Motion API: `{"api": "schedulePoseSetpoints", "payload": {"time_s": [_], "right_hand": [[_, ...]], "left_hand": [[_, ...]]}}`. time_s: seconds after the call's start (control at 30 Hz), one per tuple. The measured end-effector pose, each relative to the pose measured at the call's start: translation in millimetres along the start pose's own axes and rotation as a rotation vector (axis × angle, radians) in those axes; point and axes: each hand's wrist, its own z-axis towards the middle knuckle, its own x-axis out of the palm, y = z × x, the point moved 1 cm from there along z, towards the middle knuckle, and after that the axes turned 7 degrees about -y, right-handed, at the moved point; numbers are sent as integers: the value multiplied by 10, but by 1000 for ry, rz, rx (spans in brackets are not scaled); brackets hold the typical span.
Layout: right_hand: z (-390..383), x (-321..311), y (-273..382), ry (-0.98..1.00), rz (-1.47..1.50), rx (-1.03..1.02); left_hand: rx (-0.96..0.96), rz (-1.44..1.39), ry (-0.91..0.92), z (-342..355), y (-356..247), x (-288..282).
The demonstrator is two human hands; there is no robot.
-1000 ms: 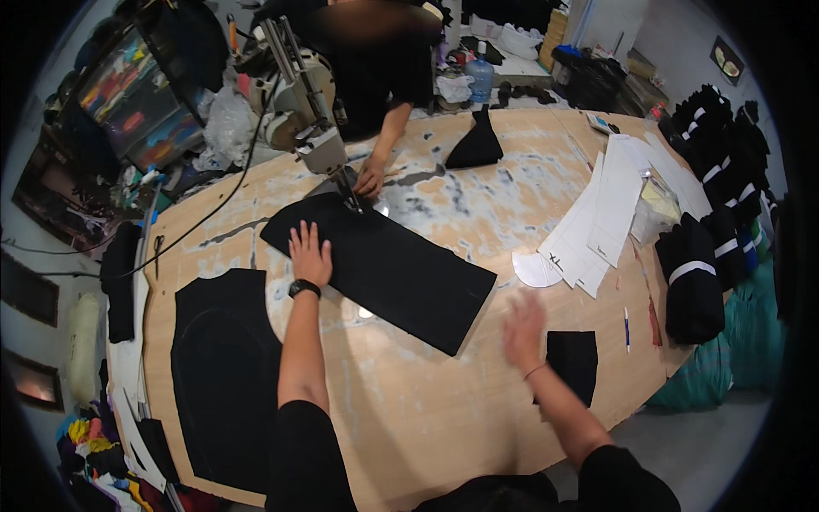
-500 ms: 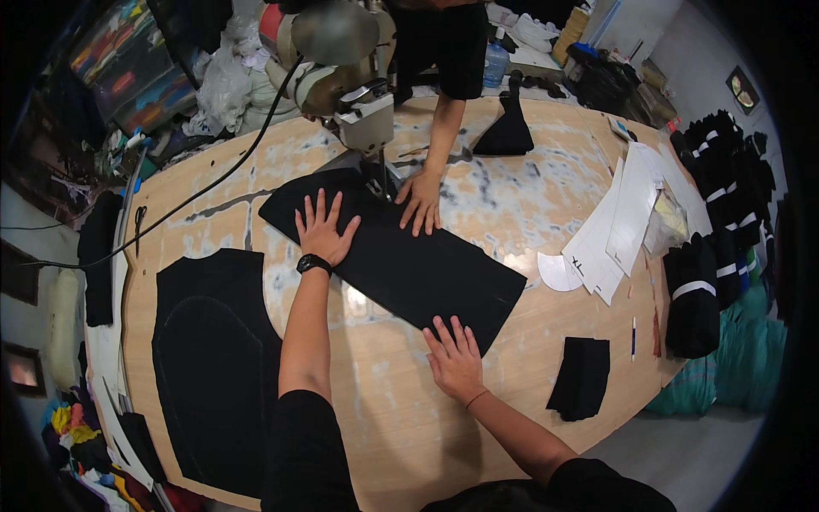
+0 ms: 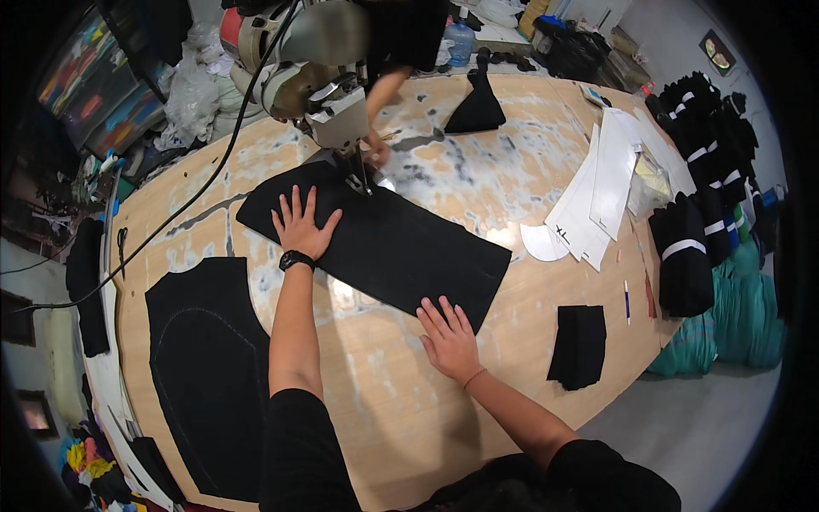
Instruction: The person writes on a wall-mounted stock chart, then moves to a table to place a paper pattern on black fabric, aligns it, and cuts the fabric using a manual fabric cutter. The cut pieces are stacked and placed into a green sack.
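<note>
A stack of black fabric (image 3: 401, 252) lies slantwise across the middle of the table. My left hand (image 3: 305, 229), fingers spread, presses flat on its left part. Flat on the near edge at the right end rests my right hand (image 3: 450, 343), its fingers stretched out. A fabric cutting machine (image 3: 339, 124) stands at the far edge of the stack, its foot by the cloth. Beyond it, partly hidden by the machine, is another person's hand (image 3: 375, 151); what it touches cannot be made out.
A larger black cut piece (image 3: 205, 367) with a chalk outline lies left on the wooden table (image 3: 384, 427). Small black pieces (image 3: 577, 346), white paper patterns (image 3: 589, 196) and a pen (image 3: 627, 303) lie right. A black cable (image 3: 196, 192) arcs across the left. Rolled black bundles (image 3: 682, 256) stand at the right edge.
The other person's hand has left the fabric and drawn back behind the cutting machine. My two hands stay flat on the stack; the whole view has shifted slightly.
</note>
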Motion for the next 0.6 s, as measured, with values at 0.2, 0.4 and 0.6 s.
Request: {"api": "schedulePoseSetpoints", "payload": {"time_s": [0.2, 0.4, 0.6], "right_hand": [[14, -29, 12, -35, 22, 17], [224, 28, 221, -100, 73, 159], [674, 142, 410, -167, 66, 123]], "left_hand": [[2, -6, 15, 17, -12, -11], [-8, -8, 27, 19, -3, -25], [15, -24, -9, -1, -5, -20]]}}
